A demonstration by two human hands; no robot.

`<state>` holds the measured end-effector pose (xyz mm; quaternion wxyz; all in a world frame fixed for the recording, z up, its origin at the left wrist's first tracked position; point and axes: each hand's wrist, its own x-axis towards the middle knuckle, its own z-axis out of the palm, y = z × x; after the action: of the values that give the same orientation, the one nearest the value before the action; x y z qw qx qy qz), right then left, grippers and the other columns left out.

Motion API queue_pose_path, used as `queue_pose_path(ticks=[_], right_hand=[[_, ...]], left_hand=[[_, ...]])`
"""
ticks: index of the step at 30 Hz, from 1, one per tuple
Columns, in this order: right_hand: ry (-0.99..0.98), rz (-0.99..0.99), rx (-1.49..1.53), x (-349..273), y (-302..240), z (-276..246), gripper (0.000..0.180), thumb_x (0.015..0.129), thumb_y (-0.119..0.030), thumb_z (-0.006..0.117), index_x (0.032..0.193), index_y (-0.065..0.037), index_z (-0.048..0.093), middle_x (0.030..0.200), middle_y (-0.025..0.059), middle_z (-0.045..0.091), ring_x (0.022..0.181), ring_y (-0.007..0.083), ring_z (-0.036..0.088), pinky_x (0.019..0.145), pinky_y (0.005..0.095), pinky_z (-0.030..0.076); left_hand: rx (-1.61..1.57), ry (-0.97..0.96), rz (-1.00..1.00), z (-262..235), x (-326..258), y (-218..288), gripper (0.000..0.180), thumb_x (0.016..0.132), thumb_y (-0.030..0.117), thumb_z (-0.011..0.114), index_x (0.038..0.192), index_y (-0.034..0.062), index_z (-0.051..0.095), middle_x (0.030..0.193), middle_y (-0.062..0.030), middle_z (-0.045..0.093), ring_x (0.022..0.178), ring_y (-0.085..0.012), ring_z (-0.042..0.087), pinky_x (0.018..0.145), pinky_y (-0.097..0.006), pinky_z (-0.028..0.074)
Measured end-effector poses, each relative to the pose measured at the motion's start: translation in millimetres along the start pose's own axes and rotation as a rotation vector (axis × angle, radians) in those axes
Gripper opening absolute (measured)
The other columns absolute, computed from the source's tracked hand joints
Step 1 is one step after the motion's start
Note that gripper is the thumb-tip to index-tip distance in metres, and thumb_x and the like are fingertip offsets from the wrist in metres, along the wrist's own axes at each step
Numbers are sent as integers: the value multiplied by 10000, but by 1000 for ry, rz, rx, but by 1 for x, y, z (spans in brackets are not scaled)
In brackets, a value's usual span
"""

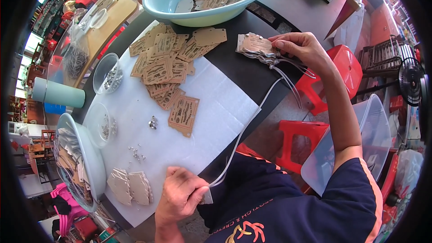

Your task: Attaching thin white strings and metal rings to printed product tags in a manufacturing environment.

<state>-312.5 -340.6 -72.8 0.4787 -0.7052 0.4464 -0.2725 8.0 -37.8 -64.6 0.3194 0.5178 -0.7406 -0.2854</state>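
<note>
Low in the view, my left hand (180,193) is closed in a pinch on a small card tag (207,196). A pale cord (236,146) runs from it up to the far right of the table. There my right hand (300,49) pinches at the edge of a stack of brown card tags (257,44), whose cords (288,81) hang over the table edge. Its fingertips partly hide the grip. Loose printed tags (159,67) lie in an overlapping pile on a white sheet (216,103). Two rows of stacked tags (130,186) lie left of my left hand.
Small metal fasteners (153,122) lie loose on the sheet, near two clear tubs (108,74). A pale blue basin (204,15) of tags stands at the back, another basin (96,171) at the left edge. Red stools (299,141) and a clear bin (355,130) stand to the right.
</note>
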Motion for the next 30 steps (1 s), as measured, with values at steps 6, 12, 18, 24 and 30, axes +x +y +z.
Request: queue_pose_path(ticks=[6,12,18,24,30], right_hand=[[-6,37,20,-4,-2,3,303,955,-244,709,1118,9,742,984,48,730,904,51,616,821,242,516],[221,-389,-288,-20,-25,15,205,961,-160,677,1029,29,717,1074,57,696,917,102,623,804,268,498],[-439,-647,-129,-62,-112,66,149,908,-115,724,999,3,725,933,83,703,884,160,643,800,287,501],[-475,-790,-73,-72,-113,146,339,871,-274,782,1082,-19,706,974,145,723,884,296,691,763,378,538],[-517,-626,17,-86,-119,166,221,910,-229,741,981,-23,705,797,83,695,721,209,646,668,332,503]], left_hand=[[40,-43,-48,-4,-4,7,95,835,91,744,863,85,653,769,-35,629,712,-249,592,773,-387,410],[22,-10,-49,-4,-2,5,95,834,51,723,865,76,638,786,-62,615,734,-278,587,782,-393,407],[82,242,-30,-18,2,16,71,861,40,696,867,41,625,802,-91,608,763,-292,569,794,-389,402],[303,285,104,-46,18,35,77,877,85,712,885,63,638,801,-48,598,785,-242,554,825,-367,368],[325,263,100,-51,8,42,71,901,135,703,913,75,666,794,-40,599,806,-225,555,852,-356,354]])
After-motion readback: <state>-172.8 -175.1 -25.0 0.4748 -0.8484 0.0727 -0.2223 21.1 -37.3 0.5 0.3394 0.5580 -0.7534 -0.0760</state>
